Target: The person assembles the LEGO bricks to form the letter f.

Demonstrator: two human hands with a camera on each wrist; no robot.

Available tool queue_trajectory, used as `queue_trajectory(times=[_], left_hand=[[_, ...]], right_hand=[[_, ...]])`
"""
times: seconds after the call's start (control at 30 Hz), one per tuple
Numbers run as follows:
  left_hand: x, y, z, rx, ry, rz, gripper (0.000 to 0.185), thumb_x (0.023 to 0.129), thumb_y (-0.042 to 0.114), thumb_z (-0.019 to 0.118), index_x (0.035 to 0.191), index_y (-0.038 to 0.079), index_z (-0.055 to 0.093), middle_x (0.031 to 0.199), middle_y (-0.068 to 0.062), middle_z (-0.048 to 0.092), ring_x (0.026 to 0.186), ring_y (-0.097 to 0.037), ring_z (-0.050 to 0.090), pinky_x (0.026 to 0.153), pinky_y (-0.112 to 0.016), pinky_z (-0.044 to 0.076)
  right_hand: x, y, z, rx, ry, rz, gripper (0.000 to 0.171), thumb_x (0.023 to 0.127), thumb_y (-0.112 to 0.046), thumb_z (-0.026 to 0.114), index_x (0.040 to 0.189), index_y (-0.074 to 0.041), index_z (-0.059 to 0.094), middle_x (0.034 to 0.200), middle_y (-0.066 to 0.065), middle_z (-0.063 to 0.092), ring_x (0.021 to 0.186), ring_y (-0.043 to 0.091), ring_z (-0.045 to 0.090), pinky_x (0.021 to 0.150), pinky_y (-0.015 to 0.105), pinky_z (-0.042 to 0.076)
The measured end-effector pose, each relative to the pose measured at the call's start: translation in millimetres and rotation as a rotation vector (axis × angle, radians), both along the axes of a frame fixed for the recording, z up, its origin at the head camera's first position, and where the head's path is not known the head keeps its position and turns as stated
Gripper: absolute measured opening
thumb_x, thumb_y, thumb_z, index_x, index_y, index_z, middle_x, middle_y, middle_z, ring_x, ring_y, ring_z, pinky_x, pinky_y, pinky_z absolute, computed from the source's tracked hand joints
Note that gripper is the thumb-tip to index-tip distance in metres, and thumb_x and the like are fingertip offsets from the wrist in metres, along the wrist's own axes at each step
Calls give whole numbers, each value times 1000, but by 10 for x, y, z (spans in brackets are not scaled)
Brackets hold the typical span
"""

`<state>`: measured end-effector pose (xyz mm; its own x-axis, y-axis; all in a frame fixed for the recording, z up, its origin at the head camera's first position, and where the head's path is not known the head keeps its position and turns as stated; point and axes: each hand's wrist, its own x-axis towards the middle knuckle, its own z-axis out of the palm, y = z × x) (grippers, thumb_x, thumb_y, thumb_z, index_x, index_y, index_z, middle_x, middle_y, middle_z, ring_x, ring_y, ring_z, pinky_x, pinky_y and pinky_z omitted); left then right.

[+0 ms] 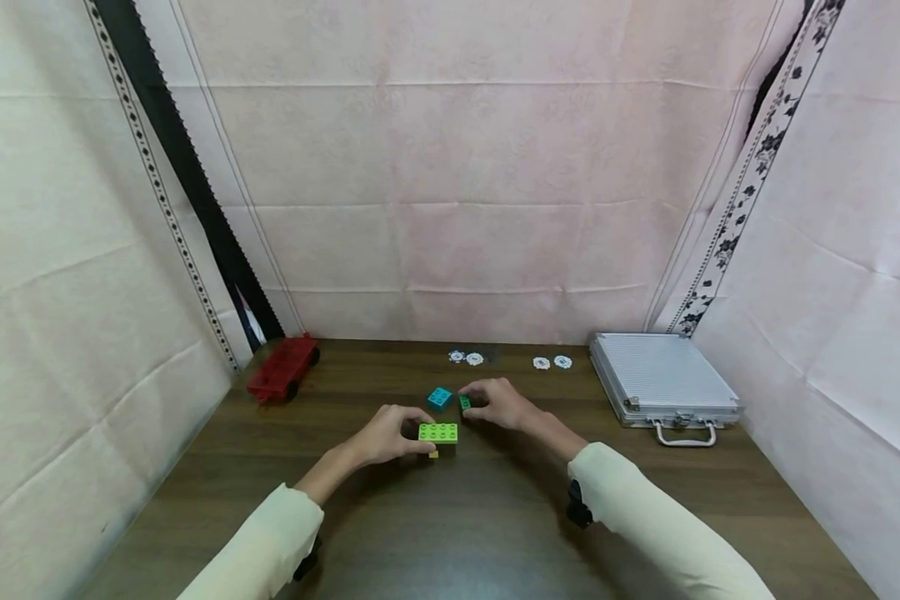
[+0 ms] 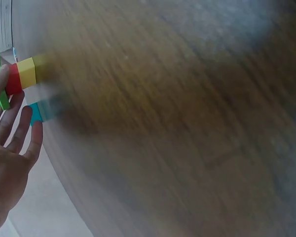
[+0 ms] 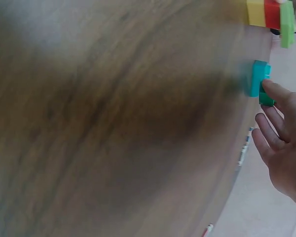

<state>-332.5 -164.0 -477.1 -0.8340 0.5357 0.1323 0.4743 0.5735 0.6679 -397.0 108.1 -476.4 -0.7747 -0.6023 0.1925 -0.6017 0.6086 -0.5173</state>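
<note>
In the head view, my left hand grips a small stack of toy building bricks by its left end. Light green is the top brick; the left wrist view shows a red brick under it and a yellow brick at the bottom. To the right, my right hand pinches a dark green brick between thumb and fingertips. A blue brick lies on the table just left of that one, behind the stack. The right wrist view has the green brick overlapping the blue brick.
A red toy wagon with black wheels stands at the table's back left. White patterned chips lie in pairs along the back. A silver case sits at the right, handle toward me. Pale cloth encloses the table.
</note>
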Motion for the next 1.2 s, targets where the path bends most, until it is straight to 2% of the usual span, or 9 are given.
queue_trajectory(times=[0.27,0.5,0.7,0.9,1.1,1.2], left_hand=[[-16,-15,-10,1,-7,12,30,91,27,84,117,14,75,99,2,72,85,-14,64,72,-29,55],[-13,-12,-16,0,-17,15,29,90,26,84,115,14,76,99,3,72,87,-14,65,75,-30,56],[7,-16,-33,11,-38,17,29,92,25,83,117,13,75,102,1,73,89,-14,66,75,-31,56],[14,-9,-34,18,-21,-3,30,92,22,83,118,10,74,100,0,74,88,-16,67,73,-31,56],[5,0,-15,7,-14,-3,33,91,24,83,119,10,74,106,1,74,94,-16,67,78,-32,57],[1,-5,-11,7,-20,-2,33,91,24,83,119,10,73,106,2,73,93,-14,68,76,-29,57]], right_hand=[[114,25,240,-12,94,44,37,95,-15,79,129,-3,71,127,10,72,119,25,67,95,43,56],[262,-32,351,-65,94,110,37,93,-14,80,127,-2,71,123,10,74,114,25,70,94,39,57],[379,-126,365,-48,128,151,39,94,-20,80,128,-4,71,126,6,73,118,18,68,97,33,55],[451,-227,315,-64,122,192,40,94,-21,80,129,-3,71,127,7,72,120,19,67,98,33,55],[510,-324,266,-87,105,191,34,93,-17,81,124,-3,74,120,9,74,110,25,71,89,43,59],[545,-350,260,-96,98,184,32,93,-16,81,122,-5,74,115,7,76,104,25,73,84,40,60]])
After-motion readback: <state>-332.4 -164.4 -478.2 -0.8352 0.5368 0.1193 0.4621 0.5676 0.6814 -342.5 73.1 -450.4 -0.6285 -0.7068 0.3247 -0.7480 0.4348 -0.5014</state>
